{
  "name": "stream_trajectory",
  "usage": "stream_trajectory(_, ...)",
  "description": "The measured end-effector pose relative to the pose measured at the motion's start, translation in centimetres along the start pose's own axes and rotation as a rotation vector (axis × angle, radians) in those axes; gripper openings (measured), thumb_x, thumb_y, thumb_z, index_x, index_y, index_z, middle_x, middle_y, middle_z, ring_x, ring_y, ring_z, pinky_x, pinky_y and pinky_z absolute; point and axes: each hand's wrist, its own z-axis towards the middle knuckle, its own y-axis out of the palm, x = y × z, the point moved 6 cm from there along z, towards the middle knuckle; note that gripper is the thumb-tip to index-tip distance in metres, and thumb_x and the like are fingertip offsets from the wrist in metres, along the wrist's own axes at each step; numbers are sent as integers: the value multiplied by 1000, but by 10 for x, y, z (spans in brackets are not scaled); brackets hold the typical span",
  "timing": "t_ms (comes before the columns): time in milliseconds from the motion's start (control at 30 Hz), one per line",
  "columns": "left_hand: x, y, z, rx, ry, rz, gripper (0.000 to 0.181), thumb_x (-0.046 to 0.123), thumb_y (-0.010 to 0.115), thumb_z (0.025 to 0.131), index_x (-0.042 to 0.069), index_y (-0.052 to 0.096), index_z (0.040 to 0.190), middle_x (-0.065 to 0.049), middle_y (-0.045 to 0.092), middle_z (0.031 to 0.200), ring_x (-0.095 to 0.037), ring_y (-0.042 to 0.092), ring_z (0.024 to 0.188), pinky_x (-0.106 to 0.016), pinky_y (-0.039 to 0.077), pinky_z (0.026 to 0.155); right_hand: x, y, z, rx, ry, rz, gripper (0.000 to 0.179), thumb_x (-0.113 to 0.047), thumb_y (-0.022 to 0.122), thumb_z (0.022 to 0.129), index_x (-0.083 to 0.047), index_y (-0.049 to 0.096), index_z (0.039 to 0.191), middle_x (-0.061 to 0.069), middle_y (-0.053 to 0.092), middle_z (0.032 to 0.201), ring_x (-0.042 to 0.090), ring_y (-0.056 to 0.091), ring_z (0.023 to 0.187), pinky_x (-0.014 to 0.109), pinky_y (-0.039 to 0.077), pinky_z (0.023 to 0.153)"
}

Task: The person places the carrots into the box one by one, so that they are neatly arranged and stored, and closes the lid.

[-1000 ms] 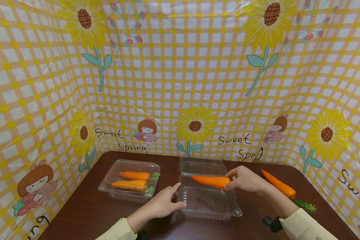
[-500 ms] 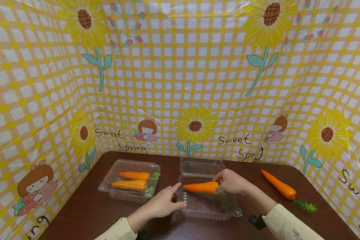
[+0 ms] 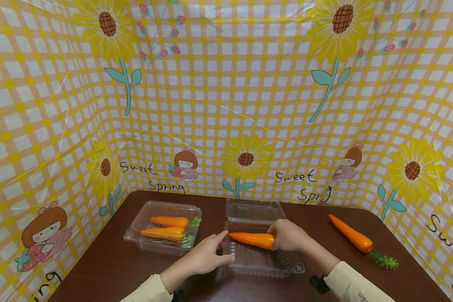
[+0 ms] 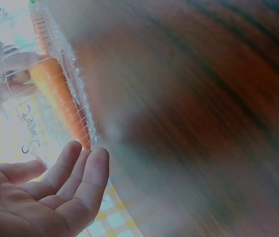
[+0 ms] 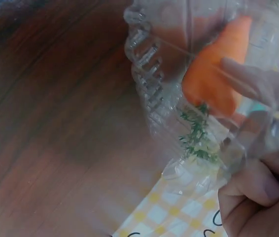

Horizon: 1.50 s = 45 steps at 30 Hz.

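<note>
An orange carrot (image 3: 251, 239) lies low inside the open clear plastic clamshell box (image 3: 262, 267), its tip pointing left. My right hand (image 3: 288, 235) pinches its thick end between thumb and fingers, reaching in from the box's right side. In the right wrist view, green leaves (image 5: 198, 132) hang below the carrot's thick end behind the clear wall. My left hand (image 3: 207, 255) is spread at the box's left wall, fingertips right at the rim. The left wrist view has those fingers (image 4: 96, 170) relaxed and holding nothing, close to the carrot's tip.
A closed clear box (image 3: 136, 240) with several carrots (image 3: 167, 232) stands on the left. Another carrot (image 3: 350, 233) with green leaves lies on the brown table (image 3: 98, 268) at right. The raised lid (image 3: 253, 209) leans back toward the checked cloth (image 3: 226, 105) behind.
My right hand has carried the carrot leftward and down into the box. The left hand stays at the box's left side.
</note>
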Motion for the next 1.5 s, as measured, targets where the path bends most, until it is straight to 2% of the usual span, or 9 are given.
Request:
stream_trajectory(133,0,0,0,2,-1,3,82,44,70,94,9,33,158,-5,61,121,-19,61,104,-43,52,84,-3,2,-3,16,0,-71,33,-1,82,75,-1,76,108,5,71,91,18,56,69,35,48,63)
stream_trajectory(400,-1,4,-1,-22,-25,-19,81,45,69,94,12,32,159,-5,61,122,-21,60,106,-44,51,83,-3,4,-7,11,30,-60,42,1,79,77,0,73,118,6,71,96,18,54,70,34,43,62)
stream_trajectory(567,-2,6,0,-22,-23,-9,81,46,69,94,12,33,159,-4,62,122,-23,60,109,-46,51,85,-3,4,-13,-1,49,-21,45,-2,80,79,-4,71,123,2,66,81,18,53,63,32,38,56)
stream_trajectory(800,-1,5,-1,-11,-20,-1,82,46,69,94,11,33,159,-7,62,125,-26,59,115,-50,51,90,1,-8,-29,72,72,45,40,-8,81,81,-11,72,120,3,59,65,14,39,50,28,30,50)
stream_trajectory(867,-1,5,-1,-12,-18,-2,82,46,69,94,11,33,159,-7,62,125,-26,59,114,-50,51,90,6,-13,-34,94,78,84,40,-10,80,83,-11,72,122,6,54,61,14,36,48,27,28,49)
stream_trajectory(1067,1,3,-3,-11,-21,-15,82,46,68,95,11,32,159,-7,62,126,-27,58,116,-51,50,92,30,-34,-51,181,50,175,45,-16,78,86,-4,68,128,3,54,65,14,42,52,28,35,49)
stream_trajectory(1200,2,2,-4,-10,-20,-26,81,44,69,95,10,32,159,-8,61,127,-28,58,117,-52,50,92,52,-48,-62,222,73,227,50,-26,78,88,-4,66,130,-1,43,58,11,35,46,27,33,45)
stream_trajectory(1400,5,1,-5,-6,-18,-25,82,44,69,95,8,32,158,-10,61,127,-28,59,116,-51,50,92,84,-69,-80,240,94,308,65,-40,74,91,1,58,138,-3,37,63,9,25,46,27,30,44)
stream_trajectory(1500,5,1,-5,-6,-16,-29,81,43,69,95,8,32,158,-11,60,128,-28,59,115,-51,51,91,101,-78,-89,243,136,316,69,-44,71,93,1,53,142,1,45,73,13,37,58,30,35,54)
